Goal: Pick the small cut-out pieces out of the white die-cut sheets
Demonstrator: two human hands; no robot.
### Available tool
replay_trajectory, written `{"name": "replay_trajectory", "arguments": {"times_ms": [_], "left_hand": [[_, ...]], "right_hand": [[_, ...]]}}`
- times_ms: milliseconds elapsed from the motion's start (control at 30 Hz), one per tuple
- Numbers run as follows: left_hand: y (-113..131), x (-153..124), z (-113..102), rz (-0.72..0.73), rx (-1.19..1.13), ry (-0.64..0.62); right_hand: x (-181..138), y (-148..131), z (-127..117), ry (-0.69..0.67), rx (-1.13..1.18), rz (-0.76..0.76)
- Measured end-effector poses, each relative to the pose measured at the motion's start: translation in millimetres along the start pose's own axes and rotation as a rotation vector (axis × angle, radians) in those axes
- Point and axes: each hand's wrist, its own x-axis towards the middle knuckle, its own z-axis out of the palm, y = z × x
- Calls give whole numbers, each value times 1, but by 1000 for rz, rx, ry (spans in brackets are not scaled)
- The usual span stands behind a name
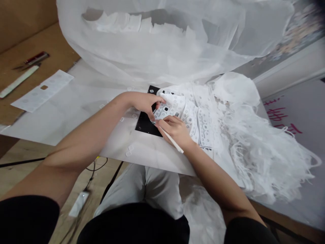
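Note:
A white sheet (pixel 173 101) printed with rings and pierced by small square holes lies partly over a black board (pixel 145 124). My left hand (pixel 147 102) grips the sheet's left edge, thumb and fingers bent around it. Close beside it, my right hand (pixel 177 129) is closed around a slim white pen-like tool (pixel 173 141). The tool's tip is by the sheet's lower left corner, near my left thumb; my fingers hide what kind of tip it has. More printed white sheets (pixel 203 127) overlap to the right.
A large translucent bag (pixel 157 57) with white pieces inside fills the far side. Thin white strips (pixel 269 156) are heaped at right. Small clear squares (pixel 130 149) dot the white table (pixel 101 135). At left lie a perforated strip (pixel 43 89), a pale green-white tool (pixel 19 81) and a red tool (pixel 37 58).

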Motion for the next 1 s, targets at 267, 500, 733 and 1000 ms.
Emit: {"name": "replay_trajectory", "arguments": {"times_ms": [267,500,733,1000], "left_hand": [[1,1,-1,-33,14,-57],[-2,4,0,-3,42,-63],[1,4,1,-41,95,-66],[4,-3,0,-22,140,-29]], "right_hand": [[3,-3,7,111,-32,35],[2,-12,11,163,-69,119],[5,2,13,198,26,382],[-25,20,-4,296,730,626]]}}
